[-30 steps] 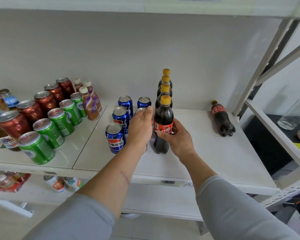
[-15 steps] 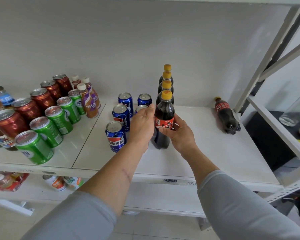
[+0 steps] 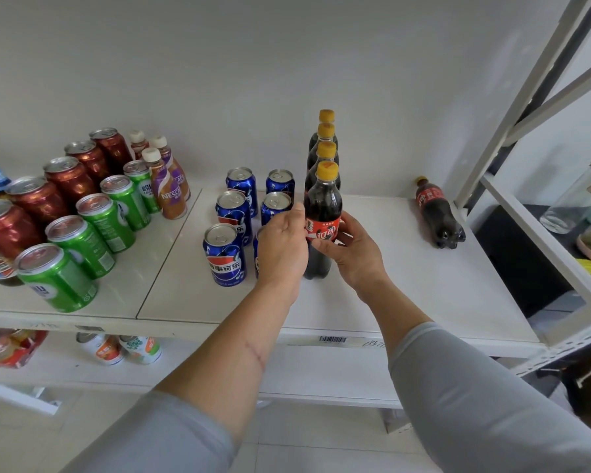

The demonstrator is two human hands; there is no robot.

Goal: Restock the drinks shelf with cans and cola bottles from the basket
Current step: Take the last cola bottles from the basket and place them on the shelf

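A row of several upright cola bottles with yellow caps stands mid-shelf. The front cola bottle (image 3: 322, 203) stands upright on the white shelf (image 3: 424, 288). My left hand (image 3: 282, 249) curls round its left side and my right hand (image 3: 350, 249) pinches its red label from the right. Blue cola cans (image 3: 224, 256) stand in two rows just left of the bottles; my left hand hides one of them. Another cola bottle (image 3: 439, 213) lies on its side at the back right of the shelf. The basket is not in view.
Green cans (image 3: 56, 278), red-brown cans (image 3: 5, 227) and small coffee bottles (image 3: 167, 186) fill the shelf's left part. A lower shelf holds more drinks (image 3: 116, 348). The rack's white uprights (image 3: 512, 107) rise at the right, with a glass jar (image 3: 577, 199) beyond.
Both hands stay on the front cola bottle. The left hand's fingers have come further round the label, and the bottle seems turned slightly. The view has tilted a little.
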